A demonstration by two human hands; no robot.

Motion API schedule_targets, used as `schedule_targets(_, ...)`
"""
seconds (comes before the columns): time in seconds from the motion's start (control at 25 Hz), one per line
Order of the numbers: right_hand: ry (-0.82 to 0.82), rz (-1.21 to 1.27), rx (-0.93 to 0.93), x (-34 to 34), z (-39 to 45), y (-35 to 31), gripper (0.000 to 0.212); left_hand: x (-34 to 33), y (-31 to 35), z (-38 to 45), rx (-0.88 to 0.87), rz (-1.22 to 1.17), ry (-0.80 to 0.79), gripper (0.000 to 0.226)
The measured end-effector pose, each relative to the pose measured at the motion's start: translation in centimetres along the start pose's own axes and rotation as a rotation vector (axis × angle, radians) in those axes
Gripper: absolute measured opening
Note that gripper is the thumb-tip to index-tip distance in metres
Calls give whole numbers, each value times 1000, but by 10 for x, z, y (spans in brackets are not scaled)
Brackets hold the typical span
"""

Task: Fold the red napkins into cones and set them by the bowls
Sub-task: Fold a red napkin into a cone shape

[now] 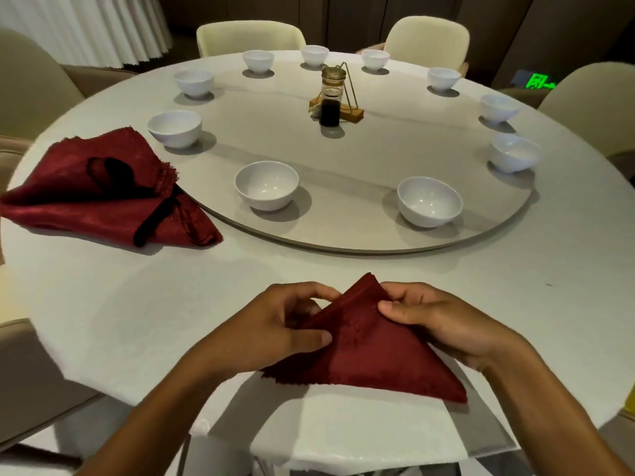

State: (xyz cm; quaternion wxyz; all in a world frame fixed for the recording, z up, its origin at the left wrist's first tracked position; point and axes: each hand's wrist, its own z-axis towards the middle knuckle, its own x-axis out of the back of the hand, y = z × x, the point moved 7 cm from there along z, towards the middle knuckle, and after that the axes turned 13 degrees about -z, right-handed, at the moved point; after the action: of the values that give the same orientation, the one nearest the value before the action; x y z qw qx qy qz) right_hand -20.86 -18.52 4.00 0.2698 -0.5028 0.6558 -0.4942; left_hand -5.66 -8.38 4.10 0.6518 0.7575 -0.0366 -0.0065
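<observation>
A round counter [567, 304] under a white cloth fills the room, ringed with pale chairs. No cone stands by any bowl [267, 185] yet; the job looks barely begun. The left hand [275, 324] and right hand [436, 321] pinch a red napkin [371, 355], folded to a triangle, at the near edge, fingers curled on it. A tied stack of napkins [103, 190] waits left; bare cloth lies between.

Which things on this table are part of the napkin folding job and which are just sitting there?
Part of the job: red napkin held by left hand and right hand; napkin stack; white bowls.

Just sitting there: sauce bottle with its stand, chairs.
</observation>
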Motion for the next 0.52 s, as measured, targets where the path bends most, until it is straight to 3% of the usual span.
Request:
schedule_targets(0.08, 197, -295, -81, 14, 11, 4, 18, 4, -23, 11, 75, 108, 136, 42)
schedule_targets(0.16, 542, -807, -146, 23, 16, 8, 24, 5, -35, 17, 50, 509, 289, 56)
schedule_targets(0.2, 656, -983, -88, 10, 15, 5, 32, 0, -36, 19, -52, 711, 330, 59)
schedule_targets(0.28, 555, -1099, 18, -34, 23, 19, 51, -18, -40, 19, -229, 985, 286, 57)
schedule_targets(0.32, 484, -1163, 7, -50, 26, 32, 60, -24, -47, 17, -238, 1030, 240, 57)
schedule_targets(0.52, 481, -1409, -181, -21, -4, 66, 68, -12, -74, -2, -168, 984, 278, 57)
